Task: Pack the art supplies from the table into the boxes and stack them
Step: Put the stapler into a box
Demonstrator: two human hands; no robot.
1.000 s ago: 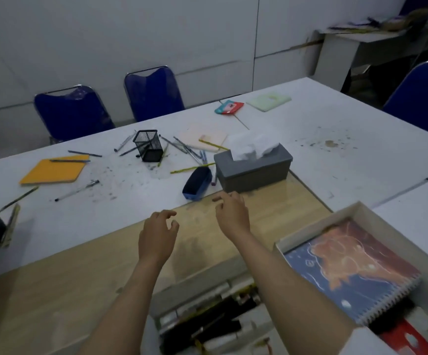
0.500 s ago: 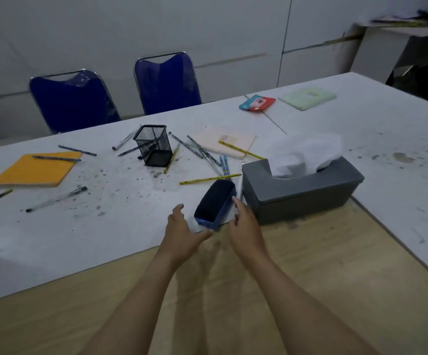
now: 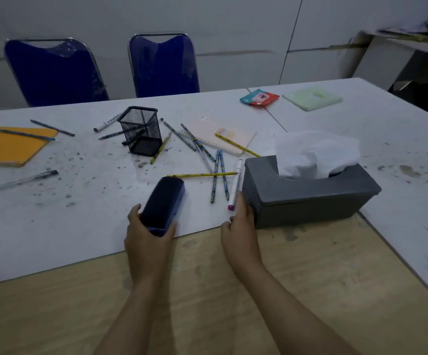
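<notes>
My left hand point(image 3: 146, 239) grips the near end of a dark blue open pencil tray point(image 3: 163, 203) lying on the white table point(image 3: 85, 201). My right hand point(image 3: 241, 226) is at the purple-tipped near end of a white marker point(image 3: 236, 180), right beside a grey tissue box point(image 3: 310, 196); its fingers curl around the tip, but a firm hold is unclear. Blue patterned pencils point(image 3: 218, 178) and a yellow pencil point(image 3: 200, 175) lie just beyond. A black mesh pen cup point(image 3: 141, 134) stands further back among more loose pencils.
An orange notebook point(image 3: 8, 146) with a pen on it lies far left, and a clear pen point(image 3: 15, 182) nearer. A pink spiral notebook point(image 3: 229, 137), a red and teal packet point(image 3: 259, 97) and a green notebook point(image 3: 313, 98) lie behind. Two blue chairs point(image 3: 51, 73) stand at the far edge.
My view has moved forward; the boxes left the frame. My left hand has closed on the blue tray and pulled it leftward. My right hand has moved to the marker by the tissue box.
</notes>
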